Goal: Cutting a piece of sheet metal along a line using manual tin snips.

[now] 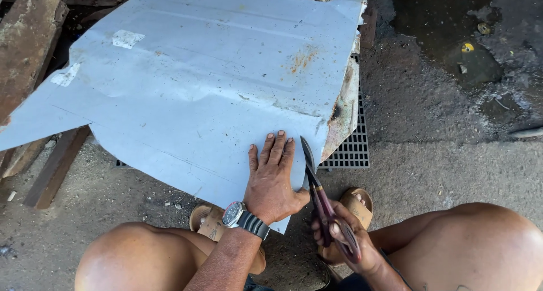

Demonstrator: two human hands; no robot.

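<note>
A large pale grey metal sheet point(203, 82) with rust spots lies on the ground in front of me. My left hand point(272, 180), with a watch on its wrist, presses flat on the sheet's near corner, fingers spread. My right hand point(348, 240) grips the dark red handles of tin snips point(317, 192). The snips' blades point away from me along the sheet's right edge, just beside my left hand. My knees and sandalled feet frame the bottom of the view.
A metal drain grate point(350, 147) lies under the sheet's right side. Rusty beams point(25, 42) and a bar point(56, 166) lie at the left. Wet, stained concrete point(452, 53) with small debris is at the upper right.
</note>
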